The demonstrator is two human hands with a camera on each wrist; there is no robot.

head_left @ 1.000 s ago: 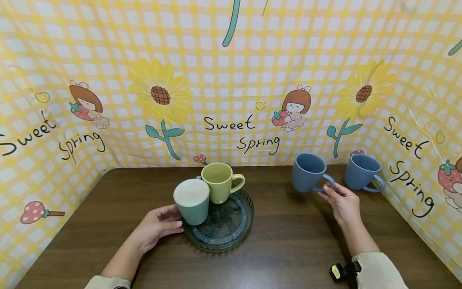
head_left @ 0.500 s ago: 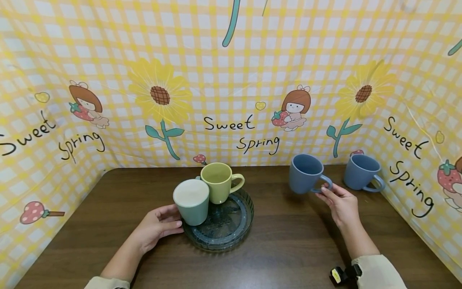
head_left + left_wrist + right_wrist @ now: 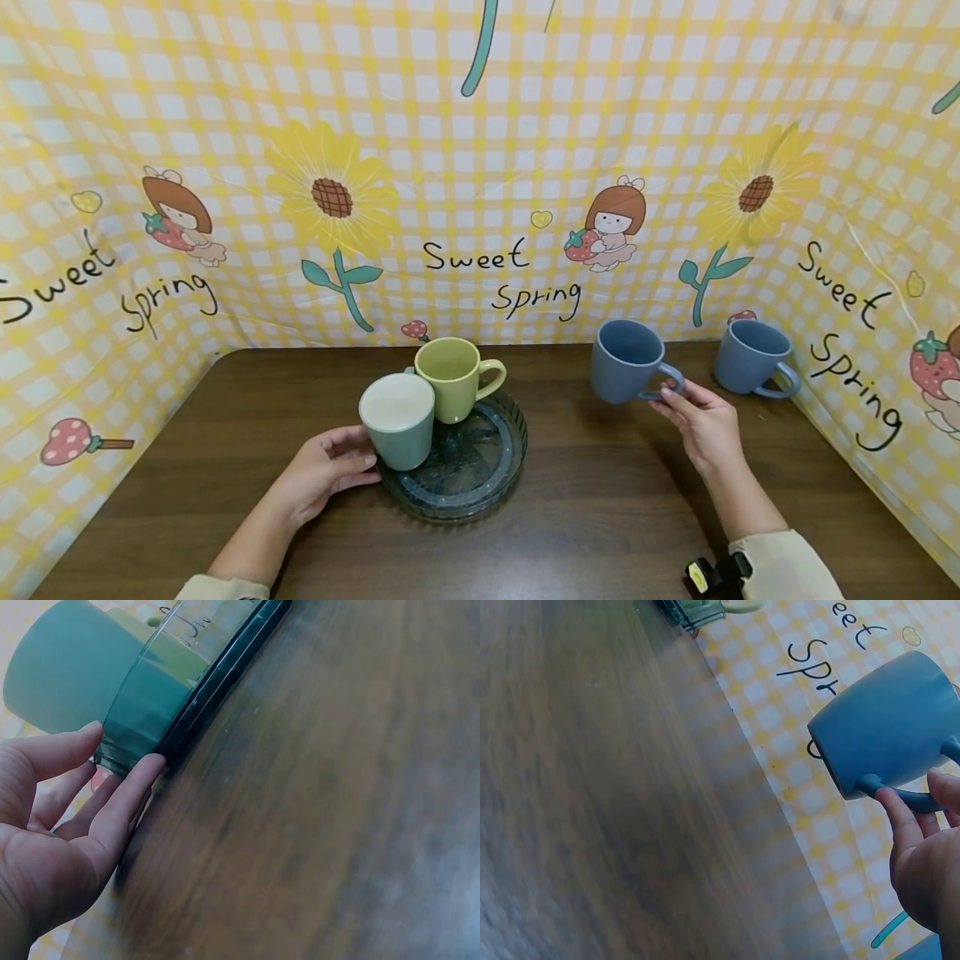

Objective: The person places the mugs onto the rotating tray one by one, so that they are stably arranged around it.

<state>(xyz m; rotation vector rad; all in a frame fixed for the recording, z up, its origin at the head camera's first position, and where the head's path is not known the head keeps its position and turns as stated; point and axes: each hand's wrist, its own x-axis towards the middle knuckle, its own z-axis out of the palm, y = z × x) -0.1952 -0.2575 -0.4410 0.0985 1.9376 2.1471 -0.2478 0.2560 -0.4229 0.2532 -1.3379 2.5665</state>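
Note:
In the head view, my right hand (image 3: 702, 423) pinches the handle of a blue mug (image 3: 627, 363) between thumb and fingers. The mug is upright and raised off the table, its bare side facing left in the right wrist view (image 3: 889, 724). My left hand (image 3: 321, 473) rests its extended fingers against the left edge of a dark green see-through glass dish (image 3: 480, 492). Thumb and fingertips lie along the dish's rim and side in the left wrist view. On the dish stand a pale green mug (image 3: 402, 437) with a whitish top and a yellow-green mug (image 3: 453, 385) behind it.
A second blue mug (image 3: 752, 358) stands at the back right, handle to the right. The brown wooden table (image 3: 570, 517) ends against a yellow checked cloth (image 3: 465, 167) at the back and sides.
My right hand has carried the blue mug slightly left, away from the other blue mug. The left hand stays at the dish, and the pale green mug has barely shifted.

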